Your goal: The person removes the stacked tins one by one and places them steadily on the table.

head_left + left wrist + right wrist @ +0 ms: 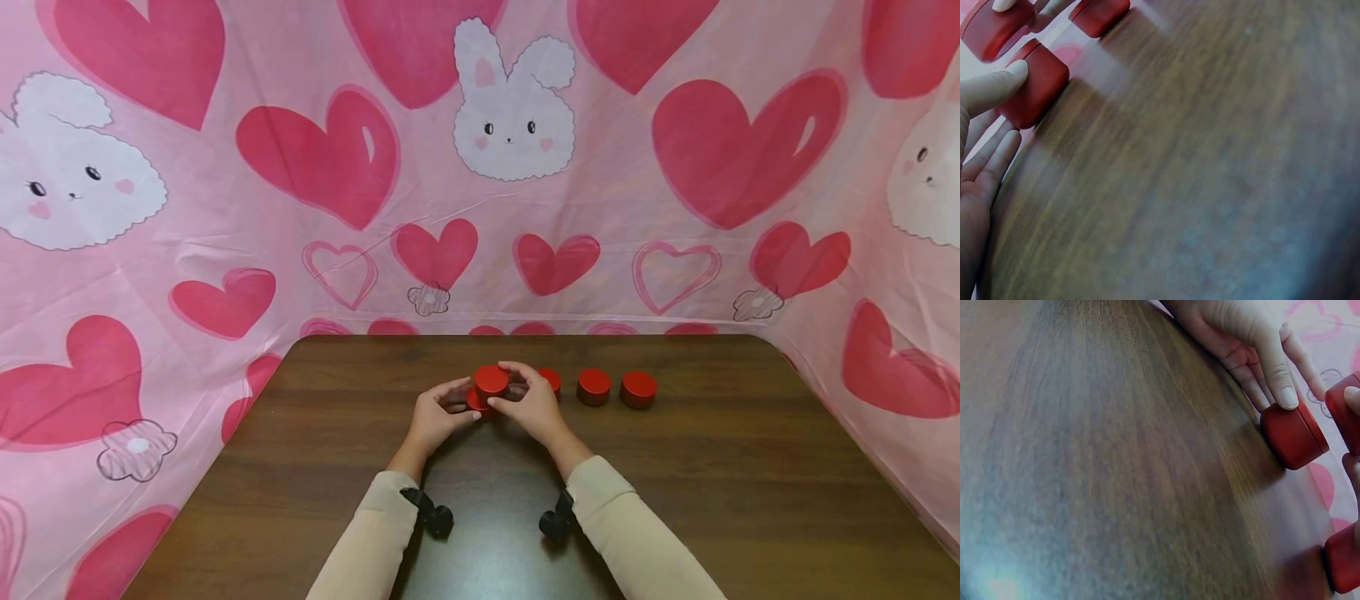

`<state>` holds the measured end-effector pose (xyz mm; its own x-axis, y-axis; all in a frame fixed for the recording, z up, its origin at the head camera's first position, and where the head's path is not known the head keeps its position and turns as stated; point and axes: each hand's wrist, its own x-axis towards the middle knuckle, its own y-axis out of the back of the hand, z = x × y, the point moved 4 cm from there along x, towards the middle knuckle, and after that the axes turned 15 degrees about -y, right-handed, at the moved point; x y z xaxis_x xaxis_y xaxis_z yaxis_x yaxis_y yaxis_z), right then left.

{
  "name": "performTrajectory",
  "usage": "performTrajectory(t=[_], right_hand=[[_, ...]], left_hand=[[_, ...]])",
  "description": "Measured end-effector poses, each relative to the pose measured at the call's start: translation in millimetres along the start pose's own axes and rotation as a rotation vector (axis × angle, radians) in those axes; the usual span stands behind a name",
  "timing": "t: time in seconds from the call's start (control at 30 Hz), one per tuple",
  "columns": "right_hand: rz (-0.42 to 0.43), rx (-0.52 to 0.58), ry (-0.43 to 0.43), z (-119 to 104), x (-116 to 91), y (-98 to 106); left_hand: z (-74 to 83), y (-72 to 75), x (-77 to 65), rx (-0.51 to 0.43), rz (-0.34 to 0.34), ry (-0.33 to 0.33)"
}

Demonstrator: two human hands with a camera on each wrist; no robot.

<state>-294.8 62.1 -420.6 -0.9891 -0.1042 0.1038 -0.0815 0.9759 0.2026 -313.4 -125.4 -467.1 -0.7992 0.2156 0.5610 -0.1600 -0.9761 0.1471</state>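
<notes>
My right hand (pixel 537 410) pinches a round red tin (pixel 491 380) between thumb and fingers, raised above the table. Below and slightly left of it, a second red tin (pixel 1040 86) stands on the wood. My left hand (pixel 435 421) holds that one, its thumb against the near side and its fingers behind. In the head view the raised tin overlaps most of the lower tin (pixel 476 401). From the right wrist, the left thumb shows on the lower tin (pixel 1294 436), and the raised tin (pixel 1342 409) is cut by the frame edge.
A third red tin (pixel 551 380) stands just behind the right hand, partly hidden by it. Farther right are two more red tins (pixel 593 387) in a row along the back of the brown wooden table (pixel 712 500). A pink heart-and-rabbit cloth (pixel 510 208) hangs behind.
</notes>
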Motion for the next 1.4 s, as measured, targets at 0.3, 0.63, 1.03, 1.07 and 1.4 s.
performTrajectory(t=[0.3,0.63,1.03,1.07,1.4], right_hand=[[0.013,0.010,-0.004,6.9,1.0,8.5],[0.073,0.028,0.015,36.8,12.4,22.8],[0.112,0.068,-0.044,38.1,7.2,42.6],[0.113,0.069,-0.047,37.9,6.7,44.3],[0.149,0.092,-0.055,38.2,0.2,63.2]], left_hand=[[0.4,0.2,0.1,0.019,-0.013,0.003],[-30.3,2.0,-1.2,0.050,0.037,0.021],[-28.8,0.4,-2.8,0.092,0.044,0.102],[-23.8,0.1,-2.5,0.092,0.038,0.093],[-13.6,-0.7,-1.8,0.099,0.014,0.087]])
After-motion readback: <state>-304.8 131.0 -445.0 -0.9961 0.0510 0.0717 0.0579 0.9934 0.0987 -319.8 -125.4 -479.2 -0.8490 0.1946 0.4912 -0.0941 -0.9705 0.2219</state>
